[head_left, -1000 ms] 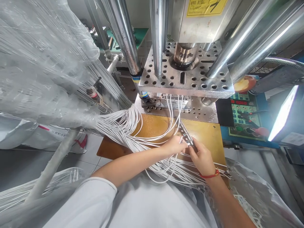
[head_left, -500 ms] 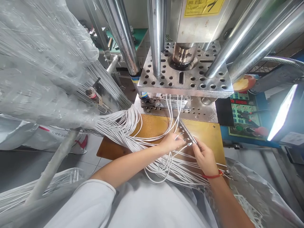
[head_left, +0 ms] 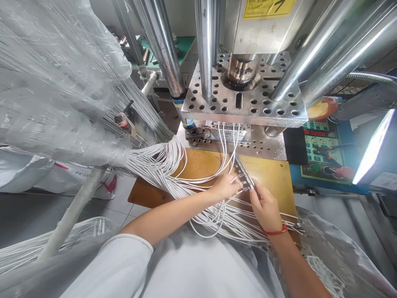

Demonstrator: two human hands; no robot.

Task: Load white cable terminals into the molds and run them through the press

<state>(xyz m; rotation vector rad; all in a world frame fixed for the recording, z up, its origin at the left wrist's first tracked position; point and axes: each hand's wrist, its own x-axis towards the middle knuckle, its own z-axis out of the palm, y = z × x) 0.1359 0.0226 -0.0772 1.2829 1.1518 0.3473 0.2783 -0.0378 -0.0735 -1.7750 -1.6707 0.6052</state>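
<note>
A narrow metal bar with small slots along it (head_left: 243, 169) lies slanted over the brown board. My right hand (head_left: 266, 207) has its thumb and fingers closed around the bar's near end. My left hand (head_left: 226, 187) is closed in a pinch at the bar's left side, on a white cable; its fingertips partly hide the cable end. Many white cables (head_left: 173, 188) run in a bundle from the left and pass beneath my left forearm. Several other white cables (head_left: 223, 145) lead into the metal fixture (head_left: 231, 134) below the press plate.
The thick perforated press plate (head_left: 245, 118) stands above the fixture, between steel columns (head_left: 203, 49). A control panel (head_left: 321, 142) with a lit lamp (head_left: 374, 147) is at the right. Plastic-wrapped cable bundles (head_left: 62, 82) hang at the left. The brown board (head_left: 273, 178) carries the cables.
My left fingers have shifted slightly at the bar, and the cable end near my right thumb sits closer against it. My right hand keeps its grip. The whole view has shifted slightly.
</note>
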